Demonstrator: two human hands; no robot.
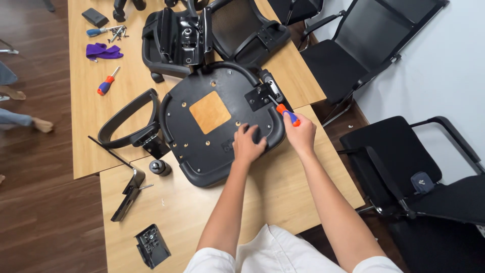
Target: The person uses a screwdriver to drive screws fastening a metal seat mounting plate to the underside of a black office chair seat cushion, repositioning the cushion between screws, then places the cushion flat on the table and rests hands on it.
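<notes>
An upturned black chair seat (202, 146) with a square wooden patch (210, 112) lies on the wooden table (283, 187). My left hand (247, 144) presses flat on the seat's near right edge, fingers spread. My right hand (301, 134) grips an orange and blue screwdriver (287, 114), its tip at a black metal bracket (260, 96) on the seat's right side. A black armrest (129, 121) lies to the left of the seat.
A black mesh chair back and mechanism (202, 33) sit at the far end. A second screwdriver (107, 83), a purple cloth (102, 51), loose screws (117, 33) and black brackets (151, 245) lie on the table. Black chairs (404, 167) stand to the right.
</notes>
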